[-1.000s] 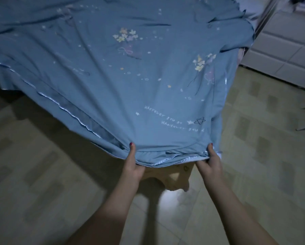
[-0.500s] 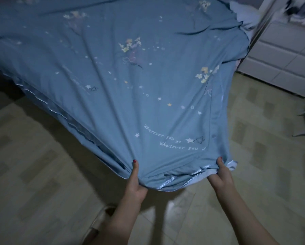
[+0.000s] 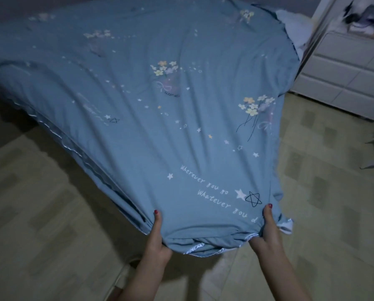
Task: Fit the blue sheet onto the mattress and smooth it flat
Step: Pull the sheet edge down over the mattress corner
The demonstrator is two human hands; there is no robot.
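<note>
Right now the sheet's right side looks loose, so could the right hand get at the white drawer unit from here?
Probably not: the right hand grips the blue sheet, and the white drawer unit stands well off across open floor.

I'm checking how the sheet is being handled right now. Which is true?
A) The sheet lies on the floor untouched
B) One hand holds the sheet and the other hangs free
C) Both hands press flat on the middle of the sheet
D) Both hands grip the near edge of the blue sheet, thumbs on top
D: the left hand and right hand each have a grip on the bunched near edge of the blue sheet, thumbs lying on top of the fabric.
</note>
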